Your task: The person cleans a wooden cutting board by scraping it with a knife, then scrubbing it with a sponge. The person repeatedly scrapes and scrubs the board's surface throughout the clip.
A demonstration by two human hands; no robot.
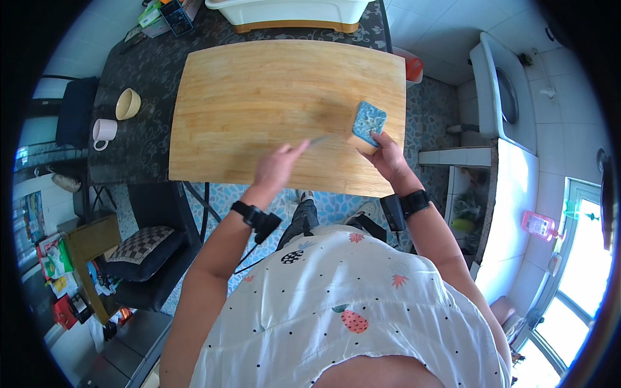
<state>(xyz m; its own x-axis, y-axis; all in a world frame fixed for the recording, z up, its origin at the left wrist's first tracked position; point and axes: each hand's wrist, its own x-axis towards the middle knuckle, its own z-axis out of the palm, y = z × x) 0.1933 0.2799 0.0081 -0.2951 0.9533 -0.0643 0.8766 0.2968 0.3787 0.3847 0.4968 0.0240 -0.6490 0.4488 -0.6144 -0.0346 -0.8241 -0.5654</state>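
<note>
In the head view my right hand (388,155) grips a thick sponge (369,121), its blue, mottled face turned up and its tan side below, over the right part of a wooden board (271,92). My left hand (279,167) is over the board's front middle, blurred. A thin grey blade-like thing (318,140) sticks out from its fingertips towards the sponge, not touching it; its handle is hidden in the hand. The board lies on a dark patterned table (145,63).
A yellow bowl (128,104) and a pink mug (105,131) stand at the table's left. A white tub (291,12) is behind the board. A black chair (155,208) with a checked cushion (143,250) is at the left front; a tiled counter (509,194) is at the right.
</note>
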